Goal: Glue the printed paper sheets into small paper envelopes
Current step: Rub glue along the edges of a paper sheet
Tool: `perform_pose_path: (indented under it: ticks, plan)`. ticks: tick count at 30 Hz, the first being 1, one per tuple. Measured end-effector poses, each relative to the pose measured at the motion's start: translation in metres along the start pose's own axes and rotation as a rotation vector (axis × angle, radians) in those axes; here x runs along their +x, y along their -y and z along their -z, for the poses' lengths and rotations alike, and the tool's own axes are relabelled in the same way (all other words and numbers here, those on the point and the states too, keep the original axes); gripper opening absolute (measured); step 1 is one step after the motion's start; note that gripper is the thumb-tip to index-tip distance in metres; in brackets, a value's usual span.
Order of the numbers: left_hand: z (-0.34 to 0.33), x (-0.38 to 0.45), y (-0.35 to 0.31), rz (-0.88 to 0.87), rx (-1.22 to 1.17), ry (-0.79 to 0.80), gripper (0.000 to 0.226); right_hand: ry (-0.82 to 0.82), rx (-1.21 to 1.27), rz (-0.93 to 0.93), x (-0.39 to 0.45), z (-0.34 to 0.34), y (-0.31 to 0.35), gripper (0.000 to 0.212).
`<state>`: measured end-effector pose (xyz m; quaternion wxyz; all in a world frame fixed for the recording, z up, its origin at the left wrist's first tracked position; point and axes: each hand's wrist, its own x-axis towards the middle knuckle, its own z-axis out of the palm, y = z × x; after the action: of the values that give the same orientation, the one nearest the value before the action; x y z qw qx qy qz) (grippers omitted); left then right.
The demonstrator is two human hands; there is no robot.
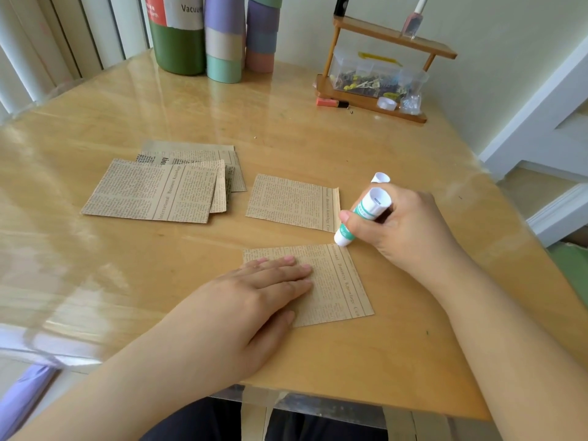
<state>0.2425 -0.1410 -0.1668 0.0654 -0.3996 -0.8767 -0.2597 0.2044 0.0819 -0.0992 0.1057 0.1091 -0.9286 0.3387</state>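
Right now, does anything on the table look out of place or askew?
Mostly tidy. The stack of printed sheets is fanned unevenly, and an orange marker lies loose on the table beside the wooden rack. Nothing spilled or torn.

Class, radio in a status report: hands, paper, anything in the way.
Left hand flat on the nearest sheet, pinning it. Right hand grips the glue stick, tip at the sheet's far right corner. Nothing blocking.

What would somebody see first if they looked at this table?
First, the two hands at the near edge: the left hand presses flat on a printed paper sheet, while the right hand grips a white and green glue stick at that sheet's far right corner. Behind lie another sheet and, further left, a paper pile.
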Motion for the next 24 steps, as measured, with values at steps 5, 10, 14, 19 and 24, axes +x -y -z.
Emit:
perform_pose_path:
  ticks: [5,10,14,19,24]
  plan:
    - [0.000,-0.001,-0.001,0.010,0.017,0.002,0.046,0.024,0.024,0.007,-0.011,0.005,0.002,0.027]
    - [0.002,-0.003,-0.003,0.049,0.031,-0.024,0.046,0.074,0.043,0.006,-0.032,0.011,0.007,0.025]
    - [0.004,-0.003,-0.006,0.087,0.060,-0.053,0.042,0.100,0.064,-0.001,-0.039,0.014,0.009,0.022]
    - [0.005,-0.003,-0.007,0.120,0.057,-0.084,0.039,0.062,0.077,0.012,-0.028,0.006,0.006,0.024]
    - [0.007,-0.005,-0.006,0.144,0.044,-0.120,0.036,0.058,0.083,0.024,-0.005,-0.005,0.003,0.027]
